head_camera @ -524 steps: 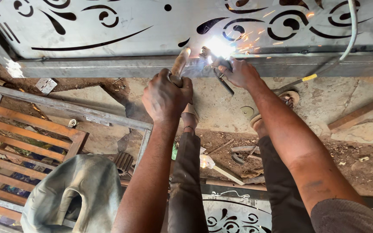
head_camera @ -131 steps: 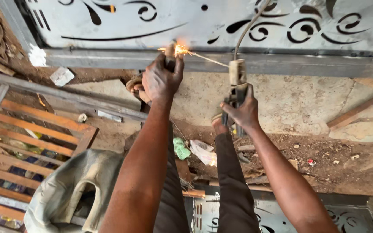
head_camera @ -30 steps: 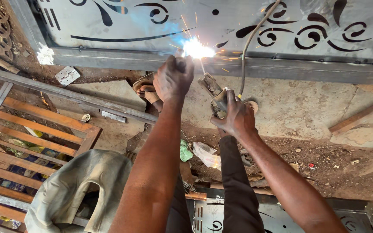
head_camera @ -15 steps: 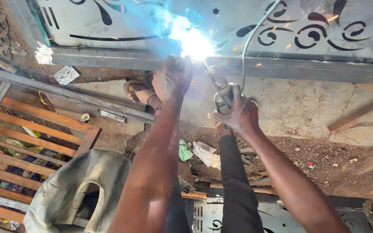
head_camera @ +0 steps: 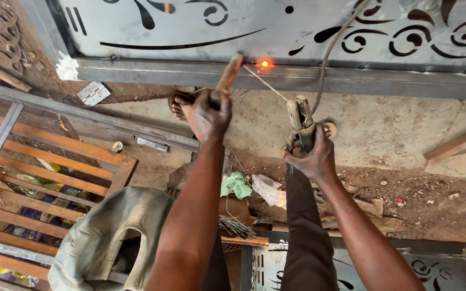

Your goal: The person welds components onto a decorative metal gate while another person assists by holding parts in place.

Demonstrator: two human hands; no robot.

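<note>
Upper middle of the frame: the left hand [head_camera: 210, 113] is clenched round a wooden handle [head_camera: 228, 73], the right hand [head_camera: 309, 156] grips the electrode holder [head_camera: 299, 121], whose welding rod [head_camera: 265, 82] points toward a glowing weld spot [head_camera: 265, 64] on the steel gate frame [head_camera: 190, 73]

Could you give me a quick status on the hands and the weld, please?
Left hand shut on wooden handle. Right hand shut on electrode holder. Weld spot glowing on frame. Nothing in the way.

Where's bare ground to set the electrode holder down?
Bare concrete lies right of the electrode holder in the right hand, below the gate frame. Crowded: scraps and dirt by the legs, slatted frame left.
</note>
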